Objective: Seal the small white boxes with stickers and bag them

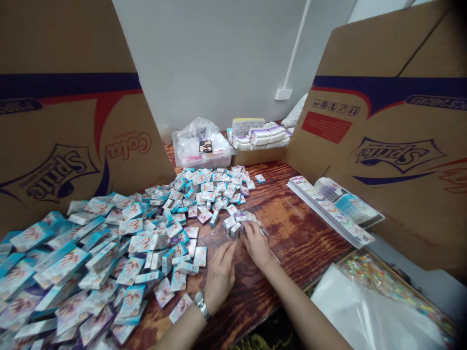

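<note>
A clear plastic bag (251, 218) lies flat on the table with several small white boxes (232, 226) grouped in it, at its far side. My right hand (256, 244) has its fingers bent over the bag beside these boxes, gripping the film. My left hand (221, 272), with a silver watch (202, 305) at the wrist, is closed with its fingertips together on the near side of the bag; the fingers hide most of what they pinch. To the left spreads a big heap of small white and blue boxes (133, 226) with a red hand print, some with purple sides.
Tall cardboard panels stand at left (73, 126) and right (394, 112). Behind are a plastic tub (182, 153) of bags and a carton (259, 155) of packets. Printed card stacks (328, 206) lie right, above white plastic sheets (372, 311) and a box of colourful wrapped pieces (386, 277).
</note>
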`<state>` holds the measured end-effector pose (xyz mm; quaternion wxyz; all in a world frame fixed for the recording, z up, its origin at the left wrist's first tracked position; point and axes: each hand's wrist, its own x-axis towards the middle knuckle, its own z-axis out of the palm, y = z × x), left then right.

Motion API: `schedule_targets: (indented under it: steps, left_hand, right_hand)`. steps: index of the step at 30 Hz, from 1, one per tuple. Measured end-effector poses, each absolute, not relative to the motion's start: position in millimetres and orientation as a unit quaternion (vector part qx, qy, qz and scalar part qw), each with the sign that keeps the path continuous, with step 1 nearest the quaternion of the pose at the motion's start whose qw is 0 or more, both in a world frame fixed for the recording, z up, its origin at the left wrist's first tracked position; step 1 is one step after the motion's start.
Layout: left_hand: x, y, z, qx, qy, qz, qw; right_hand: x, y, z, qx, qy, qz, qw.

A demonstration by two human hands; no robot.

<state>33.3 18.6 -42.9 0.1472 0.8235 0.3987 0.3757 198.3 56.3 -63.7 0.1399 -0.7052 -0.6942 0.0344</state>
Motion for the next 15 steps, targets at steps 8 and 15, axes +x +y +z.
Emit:
schedule_targets:
  steps: [8, 15]
  left_hand:
    - [35.2, 14.6, -44.9, 0.825, 0.411, 0.356, 0.153]
    - [31.5, 18.0, -42.6, 0.828, 0.433, 0.317, 0.164]
  right_hand:
    - [203.6, 62.1, -66.6, -0.697, -0.703, 0.036, 0.137]
    - [231.4, 18.9, -5.3, -0.554, -0.793, 0.152, 0.204]
